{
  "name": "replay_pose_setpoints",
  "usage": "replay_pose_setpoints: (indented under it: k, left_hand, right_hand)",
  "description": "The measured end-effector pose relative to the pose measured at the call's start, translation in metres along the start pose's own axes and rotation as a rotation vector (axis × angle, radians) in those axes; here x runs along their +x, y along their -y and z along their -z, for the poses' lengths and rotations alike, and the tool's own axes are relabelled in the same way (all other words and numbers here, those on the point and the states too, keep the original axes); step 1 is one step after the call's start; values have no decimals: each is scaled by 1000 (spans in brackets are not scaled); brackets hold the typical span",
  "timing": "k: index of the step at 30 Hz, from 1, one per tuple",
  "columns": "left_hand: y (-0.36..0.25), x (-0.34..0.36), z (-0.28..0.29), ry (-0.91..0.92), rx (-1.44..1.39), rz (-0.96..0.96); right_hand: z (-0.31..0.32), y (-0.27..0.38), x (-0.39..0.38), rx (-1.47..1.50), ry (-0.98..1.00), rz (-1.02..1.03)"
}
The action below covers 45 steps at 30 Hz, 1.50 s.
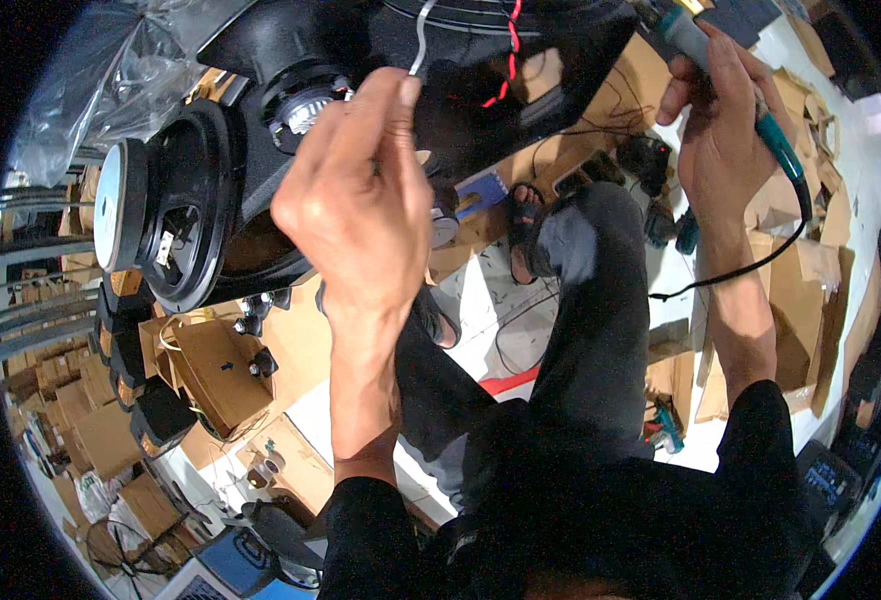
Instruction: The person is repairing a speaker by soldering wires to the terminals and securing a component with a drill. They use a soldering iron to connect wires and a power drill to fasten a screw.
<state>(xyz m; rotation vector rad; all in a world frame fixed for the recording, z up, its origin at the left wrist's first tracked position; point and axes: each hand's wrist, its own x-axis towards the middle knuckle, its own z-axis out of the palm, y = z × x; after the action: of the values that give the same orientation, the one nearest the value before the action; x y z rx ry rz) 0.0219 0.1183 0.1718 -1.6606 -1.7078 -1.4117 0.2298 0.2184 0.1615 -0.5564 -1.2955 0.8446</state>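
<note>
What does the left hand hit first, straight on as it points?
The left hand, pinching the white wire, would likely meet the black cabinet first; depth is unclear.

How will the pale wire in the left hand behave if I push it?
The pale wire would probably buckle rather than push straight, being thin and already curved. It may hold its shape a little, as the bend beyond the left hand suggests. It's likely very light, given how slender it looks.
</note>
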Motion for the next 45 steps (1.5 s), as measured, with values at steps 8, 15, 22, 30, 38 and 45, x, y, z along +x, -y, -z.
replay_pose_setpoints:
  k: [8, 15, 22, 30, 38, 45]
  left_hand:
    - [-4, 4, -6, -37, -182, 138]
    - [-6, 15, -12, -72, -232, 118]
    - [-5, 21, -14, 50, -61, 5]
    - [-14, 23, -27, 137, -158, 145]
    - [-13, 20, -32, 141, -185, 161]
    - [-15, 20, -26, 169, -168, 170]
  right_hand:
    - [-14, 19, -3, -58, -60, -162]
    - [-13, 17, -8, -36, -86, -124]
    - [-4, 12, -5, -29, -36, -129]
    - [-6, 17, -4, -20, -27, -243]
    - [-15, 10, -6, -90, 6, -242]
    - [-14, 8, -5, -115, 17, -251]
